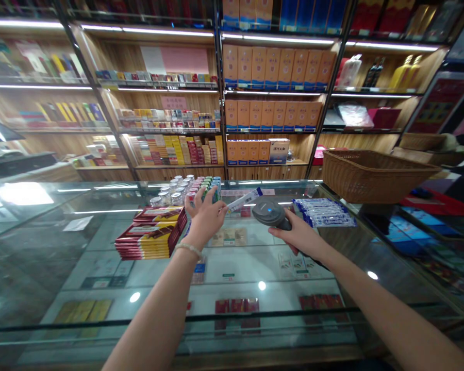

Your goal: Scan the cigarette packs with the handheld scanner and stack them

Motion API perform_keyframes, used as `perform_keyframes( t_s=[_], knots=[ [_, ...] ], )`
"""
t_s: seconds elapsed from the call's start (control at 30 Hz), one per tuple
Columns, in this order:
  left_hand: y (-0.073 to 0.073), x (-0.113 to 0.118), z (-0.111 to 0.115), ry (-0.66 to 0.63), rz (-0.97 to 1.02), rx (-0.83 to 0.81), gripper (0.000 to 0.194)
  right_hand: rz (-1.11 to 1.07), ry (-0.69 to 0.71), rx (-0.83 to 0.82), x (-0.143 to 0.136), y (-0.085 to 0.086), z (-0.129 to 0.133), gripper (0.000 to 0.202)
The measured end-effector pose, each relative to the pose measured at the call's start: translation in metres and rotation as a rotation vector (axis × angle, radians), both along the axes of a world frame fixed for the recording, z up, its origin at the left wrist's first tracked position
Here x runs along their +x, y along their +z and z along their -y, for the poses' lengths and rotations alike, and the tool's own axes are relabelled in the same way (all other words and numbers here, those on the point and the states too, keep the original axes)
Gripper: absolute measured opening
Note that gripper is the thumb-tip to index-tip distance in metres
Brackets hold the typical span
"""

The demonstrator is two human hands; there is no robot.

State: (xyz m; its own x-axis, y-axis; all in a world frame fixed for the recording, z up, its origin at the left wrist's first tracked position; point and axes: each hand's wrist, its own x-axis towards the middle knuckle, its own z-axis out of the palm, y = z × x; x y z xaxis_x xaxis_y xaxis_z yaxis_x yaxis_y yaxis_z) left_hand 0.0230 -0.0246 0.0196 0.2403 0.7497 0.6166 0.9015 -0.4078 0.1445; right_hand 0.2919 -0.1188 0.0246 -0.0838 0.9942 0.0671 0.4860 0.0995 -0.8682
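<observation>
My left hand [205,220] pinches one end of a slim blue-and-white packet [244,198] between thumb and finger, other fingers spread. The packet slants up to the right above the glass counter [147,288]. In my right hand [303,234] is a dark barcode scanner [269,212] with a small blue light, its head turned towards the packet. Just right of the scanner lies a pile of similar blue-and-white packets [325,213]. Stacked red-and-yellow chocolate-bar packs [150,239] sit left of my left hand. Behind that hand stand small clear-looking containers [174,191] and rows of little coloured packs [205,181], partly hidden.
A wicker basket [371,172] stands on the counter at the back right, near blue flat packages [402,234]. Under the glass lie several boxes [237,306]. Lit shelves with orange boxes [270,116] and cigarette-like packs [178,150] line the wall.
</observation>
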Motion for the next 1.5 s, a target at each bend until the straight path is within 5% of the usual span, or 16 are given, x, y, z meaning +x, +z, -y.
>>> perform_keyframes(
  t_s=[0.53, 0.73, 0.97, 1.5],
  knots=[
    [0.008, 0.004, 0.008, 0.072, -0.055, -0.085, 0.029, 0.176, -0.037, 0.067, 0.006, -0.001, -0.004, 0.052],
    [0.005, 0.002, 0.005, 0.063, -0.037, -0.061, 0.028, 0.625, -0.247, 0.216, 0.014, -0.004, -0.010, 0.050],
    [0.006, 0.004, 0.007, 0.063, -0.039, -0.066, 0.030, 0.996, -0.276, 0.322, 0.020, -0.008, -0.016, 0.046],
    [0.008, 0.007, 0.009, 0.047, -0.016, -0.069, 0.029, 0.978, -0.175, 0.559, 0.013, -0.047, -0.033, 0.045]
  ],
)
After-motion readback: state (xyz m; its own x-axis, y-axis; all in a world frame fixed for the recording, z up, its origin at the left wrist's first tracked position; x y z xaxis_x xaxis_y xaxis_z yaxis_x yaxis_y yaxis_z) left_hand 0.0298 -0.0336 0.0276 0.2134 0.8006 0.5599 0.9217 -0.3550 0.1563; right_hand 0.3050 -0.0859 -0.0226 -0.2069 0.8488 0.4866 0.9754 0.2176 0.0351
